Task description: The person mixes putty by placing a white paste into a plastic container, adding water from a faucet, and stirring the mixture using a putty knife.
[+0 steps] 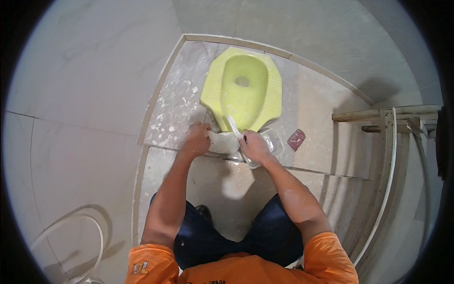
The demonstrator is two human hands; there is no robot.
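A yellow-green squat toilet pan (275,94) is set in the tiled floor in front of me. At its near end, a pale, flat, irregular piece (224,142) lies low by the rim. My left hand (196,138) has its fingers curled onto the left edge of this piece. A narrow white tool (233,126) with a slim upper end slants up from the closed fingers of my right hand (256,146); its lower part is hidden. Partly under that hand is a clear plastic container (277,143).
A maroon block (296,139) lies right of the container. White splashes and crumbs mark the floor tiles (174,106) left of the pan. A wooden frame (380,156) stands along the right wall. A pale hose (100,232) loops at lower left. A floor step edge (302,169) crosses before me.
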